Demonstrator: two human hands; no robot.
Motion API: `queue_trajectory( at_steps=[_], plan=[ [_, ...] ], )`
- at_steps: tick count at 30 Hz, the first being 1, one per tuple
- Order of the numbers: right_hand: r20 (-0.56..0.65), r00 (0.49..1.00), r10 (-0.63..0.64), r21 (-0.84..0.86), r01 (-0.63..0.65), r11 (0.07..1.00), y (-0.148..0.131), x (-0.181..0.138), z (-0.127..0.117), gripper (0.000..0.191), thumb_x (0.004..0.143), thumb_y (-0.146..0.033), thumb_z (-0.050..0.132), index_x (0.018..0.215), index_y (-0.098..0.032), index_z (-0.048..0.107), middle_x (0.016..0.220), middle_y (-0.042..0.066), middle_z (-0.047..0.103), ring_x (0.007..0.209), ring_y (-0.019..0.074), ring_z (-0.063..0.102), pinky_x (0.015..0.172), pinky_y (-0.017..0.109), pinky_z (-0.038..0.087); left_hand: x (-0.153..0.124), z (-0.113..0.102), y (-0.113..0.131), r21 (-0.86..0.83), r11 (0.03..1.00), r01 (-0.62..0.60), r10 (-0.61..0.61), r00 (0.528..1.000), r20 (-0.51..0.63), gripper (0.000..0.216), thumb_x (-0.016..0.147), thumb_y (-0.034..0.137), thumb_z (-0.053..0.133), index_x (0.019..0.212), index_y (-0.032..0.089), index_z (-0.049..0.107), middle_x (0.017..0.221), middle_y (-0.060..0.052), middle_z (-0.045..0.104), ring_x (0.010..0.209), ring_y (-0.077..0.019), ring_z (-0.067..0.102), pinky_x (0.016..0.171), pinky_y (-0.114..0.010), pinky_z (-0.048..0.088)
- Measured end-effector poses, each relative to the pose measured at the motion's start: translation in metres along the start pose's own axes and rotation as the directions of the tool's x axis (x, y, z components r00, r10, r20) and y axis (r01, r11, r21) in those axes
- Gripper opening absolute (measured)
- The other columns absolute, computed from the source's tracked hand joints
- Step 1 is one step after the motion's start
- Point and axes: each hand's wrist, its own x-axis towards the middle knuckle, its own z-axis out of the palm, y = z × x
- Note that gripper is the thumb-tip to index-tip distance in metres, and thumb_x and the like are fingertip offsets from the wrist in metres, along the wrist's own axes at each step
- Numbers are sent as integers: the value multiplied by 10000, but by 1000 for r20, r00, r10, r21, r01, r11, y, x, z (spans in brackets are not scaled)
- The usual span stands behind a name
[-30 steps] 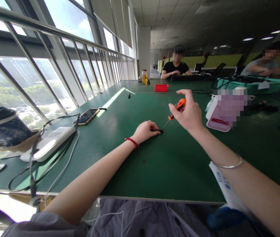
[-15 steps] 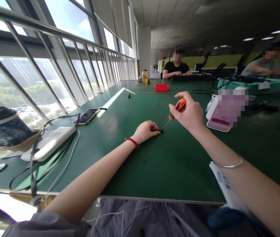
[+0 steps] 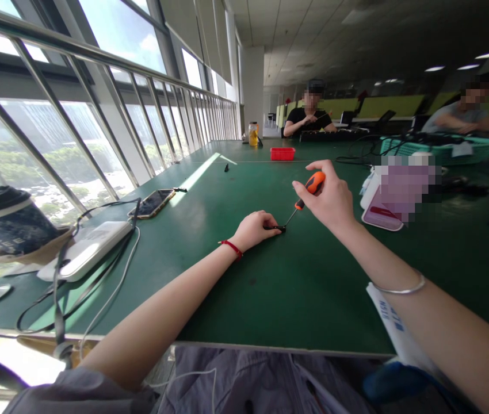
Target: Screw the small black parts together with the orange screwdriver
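Screwdriver, orange-and-black handle, bulbous and smooth, thin metal shaft slanting down to the left; tip at a small black part lying on the green tabletop, in front of the wearer. Part's material and exact shape too small to tell. Left hand resting on the table, thumb and fingers pinched together on the part; braided-looking red bracelet at the wrist. Right hand raised, wrapped about the handle, thumb and index finger extended and spread apart; smooth silvery bangle further up the arm. Hands well apart from each other. Tabletop flat, faintly glossy, a pale strip of sunlight across it. Beyond the hands, a small black piece, outline unclear. Farther off, a rectangular red tray, contents not visible; just beside it to the left, a clear jar holding something yellow-orange. Right: a turquoise plastic basket with dark, cable-like items heaped inside. Left: dark-screened smartphone, white rounded box among looping cables, and a dark-lidded, blue-patterned cup near the metal railing.
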Motion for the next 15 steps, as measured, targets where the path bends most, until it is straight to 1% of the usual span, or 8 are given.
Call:
queue_trajectory(
  at_steps=[1,3,6,8,10,12,15],
  plan=[
    [5,1000,7,-16,-7,1000,0,0,0,374,720,-524,564,957,-234,550,606,-14,507,559,181,495,522,280,336,0,0,0,-1,1000,-1,1,1000,0,166,710,329,673,731,165,657,786,-23,621,722,-144,561,661,-250,458],
    [39,999,-3,10,3,1000,0,1,1,322,737,-510,555,899,-232,560,627,-8,511,573,172,492,538,279,348,0,0,0,-4,1000,-5,5,1000,1,165,713,327,671,729,164,656,784,-24,622,720,-144,561,658,-251,457],
    [99,995,-28,99,18,995,1,1,2,255,727,-409,572,910,-233,553,667,-11,520,578,158,487,554,278,369,0,0,1,-4,1000,-2,2,1000,0,160,711,324,673,727,166,657,783,-24,620,721,-144,561,656,-251,457],
    [112,994,-19,132,4,991,1,0,3,303,695,-342,583,974,-237,533,676,-20,515,568,155,487,544,279,372,0,0,1,-6,1000,6,-6,1000,-2,159,708,324,677,729,167,659,781,-23,618,720,-144,561,658,-252,459],
    [105,994,-2,152,-14,988,0,0,3,368,671,-314,585,1024,-244,507,659,-33,500,546,156,486,527,280,368,0,0,1,-8,1000,10,-10,1000,-2,162,706,326,679,731,167,660,781,-23,618,719,-144,562,661,-253,460],
    [91,996,10,161,-25,987,-1,-1,3,380,667,-345,594,1022,-250,499,624,-44,480,530,159,482,521,285,367,0,0,1,-6,1000,6,-6,1000,-1,163,708,328,677,733,167,661,783,-23,619,719,-144,561,661,-252,461],
    [55,998,37,139,-44,989,-2,-1,2,355,670,-446,610,952,-250,520,592,-44,477,553,170,488,549,296,378,0,0,1,2,1000,0,0,1000,0,164,712,329,674,735,167,659,785,-23,620,719,-144,559,659,-251,459]
  ],
)
